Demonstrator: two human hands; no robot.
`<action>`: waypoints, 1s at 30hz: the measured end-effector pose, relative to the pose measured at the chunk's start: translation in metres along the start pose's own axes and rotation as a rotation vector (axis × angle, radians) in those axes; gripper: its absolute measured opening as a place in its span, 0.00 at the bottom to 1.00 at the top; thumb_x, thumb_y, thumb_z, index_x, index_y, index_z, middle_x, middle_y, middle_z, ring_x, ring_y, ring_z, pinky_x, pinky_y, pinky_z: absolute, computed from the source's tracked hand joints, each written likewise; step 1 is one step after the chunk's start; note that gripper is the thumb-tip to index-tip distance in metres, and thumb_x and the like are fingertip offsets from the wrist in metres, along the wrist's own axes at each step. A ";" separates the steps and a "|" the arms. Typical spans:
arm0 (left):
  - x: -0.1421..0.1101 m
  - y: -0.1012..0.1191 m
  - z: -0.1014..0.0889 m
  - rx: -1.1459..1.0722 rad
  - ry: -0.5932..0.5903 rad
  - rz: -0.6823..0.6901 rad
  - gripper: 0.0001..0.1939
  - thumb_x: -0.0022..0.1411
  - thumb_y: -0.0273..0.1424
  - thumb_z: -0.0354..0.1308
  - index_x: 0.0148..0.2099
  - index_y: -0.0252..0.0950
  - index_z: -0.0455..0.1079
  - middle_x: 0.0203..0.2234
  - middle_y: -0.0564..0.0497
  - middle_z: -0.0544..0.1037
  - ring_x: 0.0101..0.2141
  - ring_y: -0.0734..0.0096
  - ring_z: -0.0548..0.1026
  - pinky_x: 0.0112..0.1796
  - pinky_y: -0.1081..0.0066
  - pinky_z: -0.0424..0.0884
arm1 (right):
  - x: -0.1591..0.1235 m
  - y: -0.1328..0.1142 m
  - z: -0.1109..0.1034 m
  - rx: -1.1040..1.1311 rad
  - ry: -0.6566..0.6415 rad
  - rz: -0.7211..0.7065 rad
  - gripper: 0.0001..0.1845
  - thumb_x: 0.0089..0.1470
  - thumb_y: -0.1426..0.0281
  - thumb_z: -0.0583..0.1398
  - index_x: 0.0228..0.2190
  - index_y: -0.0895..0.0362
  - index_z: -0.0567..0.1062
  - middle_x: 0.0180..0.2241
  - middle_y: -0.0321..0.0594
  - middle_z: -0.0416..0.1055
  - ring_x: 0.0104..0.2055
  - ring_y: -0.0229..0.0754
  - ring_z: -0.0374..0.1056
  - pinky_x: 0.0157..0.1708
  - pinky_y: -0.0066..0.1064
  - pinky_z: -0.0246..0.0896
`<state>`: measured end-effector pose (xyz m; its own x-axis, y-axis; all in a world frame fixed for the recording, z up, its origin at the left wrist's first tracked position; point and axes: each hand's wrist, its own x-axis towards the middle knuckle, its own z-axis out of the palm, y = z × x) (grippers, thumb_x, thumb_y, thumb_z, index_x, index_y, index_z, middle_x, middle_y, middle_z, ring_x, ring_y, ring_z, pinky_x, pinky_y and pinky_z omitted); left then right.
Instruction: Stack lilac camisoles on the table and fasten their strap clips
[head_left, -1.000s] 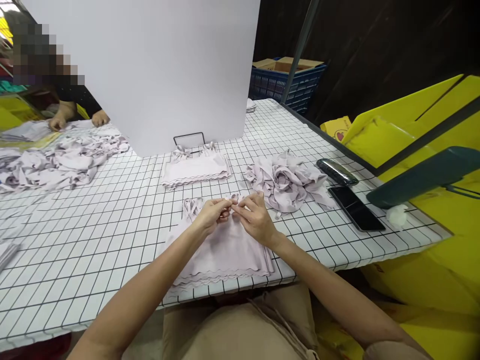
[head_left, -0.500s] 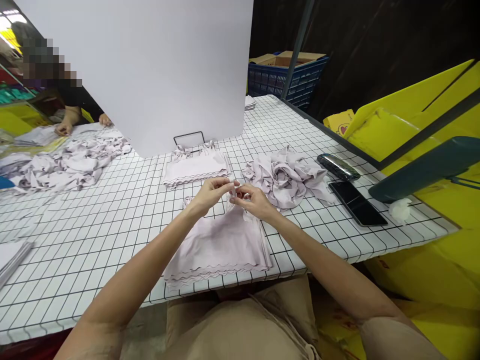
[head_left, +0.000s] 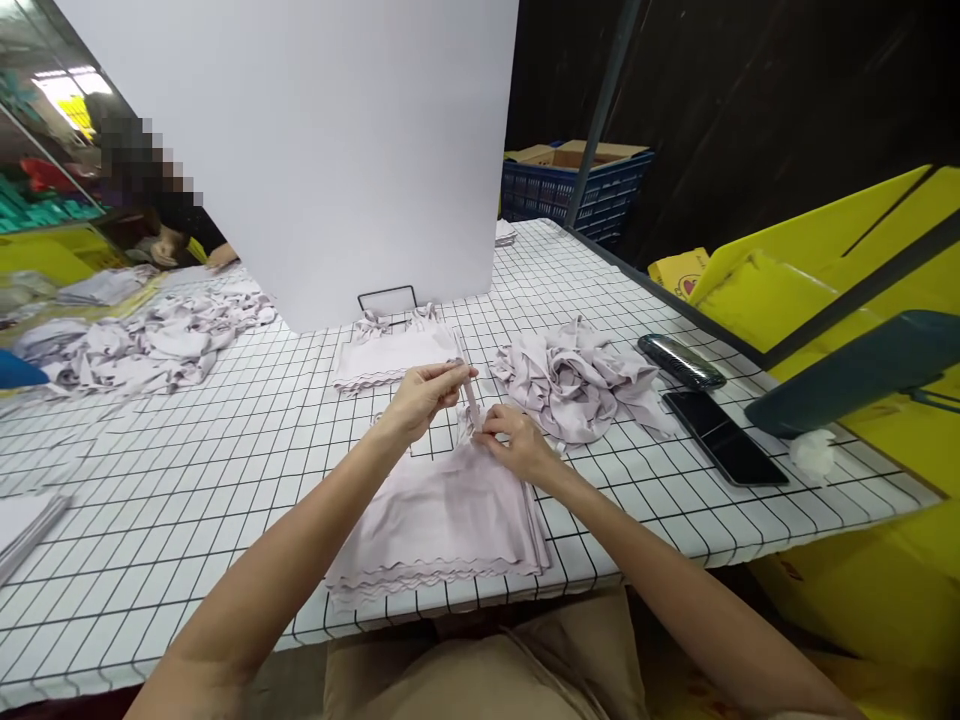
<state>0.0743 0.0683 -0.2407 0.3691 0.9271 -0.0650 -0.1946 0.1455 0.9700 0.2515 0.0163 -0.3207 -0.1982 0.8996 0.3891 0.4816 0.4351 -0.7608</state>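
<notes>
A pile of pale pink camisole tops (head_left: 450, 520) with wavy hems lies flat at the table's near edge. My left hand (head_left: 426, 398) pinches the upper end of a narrow shoulder strap (head_left: 472, 398) and holds it up taut. Lower down, my right hand (head_left: 519, 442) has its fingers closed at the base of the same strap, by the top's upper edge. Just beyond sits a second neat stack of the tops (head_left: 397, 355). To the right of my hands is a crumpled heap of the same fabric (head_left: 574, 380).
A phone (head_left: 721, 438), a glossy dark case (head_left: 681, 362) and a crumpled tissue (head_left: 814, 455) lie at the right. A large white board (head_left: 300, 150) stands behind. Across the table at left, a person's hands (head_left: 169, 248) are near loose garments (head_left: 150, 345). A blue crate (head_left: 540, 190) stands beyond.
My hands have moved apart: the right went down toward the top's edge, while the left stayed up with the strap, now stretched between them. The camera view has tilted slightly upward.
</notes>
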 end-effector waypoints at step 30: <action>-0.072 -0.030 0.002 0.451 0.091 0.244 0.05 0.58 0.31 0.63 0.32 0.34 0.77 0.27 0.49 0.79 0.29 0.70 0.74 0.33 0.68 0.70 | 0.003 -0.049 -0.022 0.239 -0.056 -0.089 0.06 0.61 0.65 0.64 0.34 0.53 0.81 0.30 0.38 0.75 0.34 0.40 0.71 0.37 0.37 0.70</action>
<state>0.0553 -0.0035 -0.2649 0.2776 0.9447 0.1745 0.1537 -0.2230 0.9626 0.2466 -0.0033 -0.2710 -0.2812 0.8549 0.4360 0.2460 0.5033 -0.8284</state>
